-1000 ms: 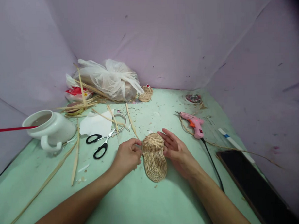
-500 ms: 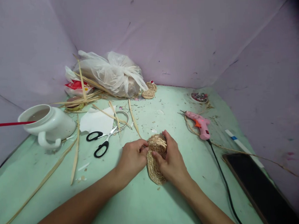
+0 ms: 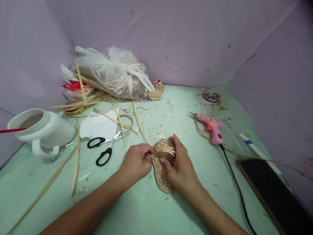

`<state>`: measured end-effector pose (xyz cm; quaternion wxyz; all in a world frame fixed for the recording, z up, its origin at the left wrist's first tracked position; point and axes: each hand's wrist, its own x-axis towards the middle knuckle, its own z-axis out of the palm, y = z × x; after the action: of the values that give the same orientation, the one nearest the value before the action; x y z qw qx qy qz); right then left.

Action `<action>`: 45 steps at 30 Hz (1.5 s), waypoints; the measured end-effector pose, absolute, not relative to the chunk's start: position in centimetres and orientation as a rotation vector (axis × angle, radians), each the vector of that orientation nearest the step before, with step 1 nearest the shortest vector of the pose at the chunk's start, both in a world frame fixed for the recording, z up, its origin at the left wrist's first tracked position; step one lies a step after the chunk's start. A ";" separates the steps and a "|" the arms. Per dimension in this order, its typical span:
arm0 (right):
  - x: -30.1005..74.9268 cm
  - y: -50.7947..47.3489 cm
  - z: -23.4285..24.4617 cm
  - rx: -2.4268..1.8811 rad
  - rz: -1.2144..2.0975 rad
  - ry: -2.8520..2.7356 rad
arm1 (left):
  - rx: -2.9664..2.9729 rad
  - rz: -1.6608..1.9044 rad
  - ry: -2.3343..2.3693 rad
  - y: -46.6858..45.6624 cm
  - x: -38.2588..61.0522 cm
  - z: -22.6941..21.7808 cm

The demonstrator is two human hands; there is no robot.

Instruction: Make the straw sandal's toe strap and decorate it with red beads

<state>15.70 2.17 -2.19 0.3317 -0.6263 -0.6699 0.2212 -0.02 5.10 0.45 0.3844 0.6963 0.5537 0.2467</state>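
Observation:
A small slipper of coiled straw braid, with a woven band across its upper part, lies in front of me on the green table. My right hand grips its right edge, the thumb resting on top and the fingers behind. At the band's left end, my left hand pinches with thumb and fingertips against the slipper's edge; what exactly sits in the pinch is too small to make out. Black-handled scissors lie open to the left of my left hand.
A pink glue gun with a black cord rests at the right, near a dark phone-like slab. On the left stands a white pot. Behind are a tied plastic bag, straw strips, a tape roll and another slipper.
The view has shifted slightly. My left hand's fingers have closed a little tighter at the band's left end; my right hand keeps its hold on the slipper.

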 end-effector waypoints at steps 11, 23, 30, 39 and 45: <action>15.8 2.1 -2.1 -1.637 0.590 -1.750 | 1.449 0.717 1.398 5.2 -0.4 0.4; 15.7 2.2 -2.0 -1.625 0.592 -1.731 | 1.785 0.669 1.387 5.8 -0.2 0.2; 15.7 2.0 -2.1 -1.624 0.593 -1.743 | 1.873 0.622 1.321 6.3 -0.4 0.2; 15.6 2.0 -2.0 -1.607 0.590 -1.741 | 1.944 0.581 1.249 6.6 -0.6 0.7; 15.8 2.1 -2.0 -1.610 0.588 -1.756 | 1.781 0.648 1.275 6.3 -0.8 0.3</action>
<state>15.83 2.09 -1.99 0.3373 -0.6177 -0.6736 0.2256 -0.82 6.33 0.32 0.4158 0.7092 0.5076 0.2579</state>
